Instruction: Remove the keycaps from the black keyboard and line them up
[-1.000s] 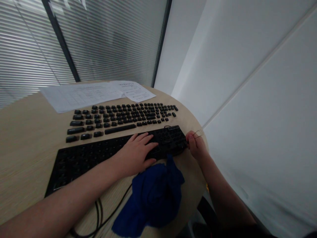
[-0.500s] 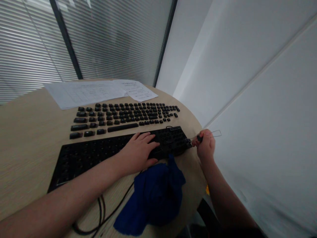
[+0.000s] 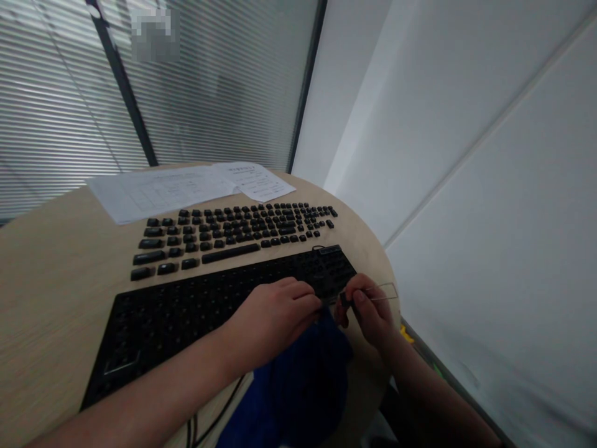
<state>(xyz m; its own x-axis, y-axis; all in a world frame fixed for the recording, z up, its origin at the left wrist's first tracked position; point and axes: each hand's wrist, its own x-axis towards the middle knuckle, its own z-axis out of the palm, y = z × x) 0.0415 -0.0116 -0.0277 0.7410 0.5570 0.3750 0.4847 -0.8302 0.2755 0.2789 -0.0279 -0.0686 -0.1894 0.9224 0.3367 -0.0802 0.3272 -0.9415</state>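
A black keyboard base (image 3: 186,311), its keycaps off, lies slanted across the table. My left hand (image 3: 284,311) is over its front edge, fingers curled together on the top of a blue cloth (image 3: 303,386). In my right hand (image 3: 366,305), at the base's right end, is a small tool with a dark handle and wire loops (image 3: 385,291), pinched between thumb and fingers. Behind the base, loose black keycaps (image 3: 231,247) are laid out in keyboard order on the table.
Printed papers (image 3: 168,190) lie at the back of the round wooden table (image 3: 46,267). A black cable (image 3: 219,417) runs near the front edge. A white wall (image 3: 466,186) stands to the right, and a window with blinds (image 3: 209,93) is behind.
My left hand has come off the keyboard base and closed at the blue cloth. My right hand has moved left and nearer with the wire tool, closer to my left hand.
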